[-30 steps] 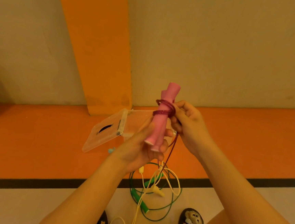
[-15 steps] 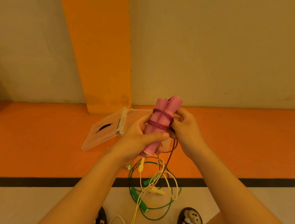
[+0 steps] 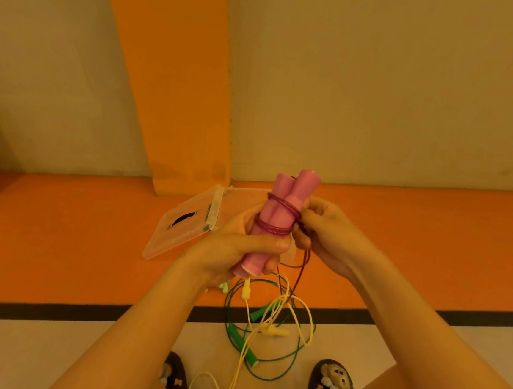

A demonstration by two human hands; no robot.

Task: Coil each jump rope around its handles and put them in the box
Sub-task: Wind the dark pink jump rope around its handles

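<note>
Beside the slippers (image 3: 330,384), on the floor (image 3: 49,347), a green jump rope (image 3: 233,335) and a yellow jump rope (image 3: 277,331) lie tangled. Above them, the left hand (image 3: 231,251) grips two pink handles (image 3: 278,208) bundled together, with maroon cord (image 3: 272,226) wound around them. The right hand (image 3: 329,235) pinches that cord just beside them. Beyond, near the wall, a clear box (image 3: 183,231) lies open, its contents hidden.

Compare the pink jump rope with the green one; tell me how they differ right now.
The pink jump rope is held up by the left hand and right hand; the green jump rope lies on the floor. The pink cord is wound round its paired handles, a tail hanging; the green cord sprawls in loose loops. Shared: neither is in the clear box.
</note>
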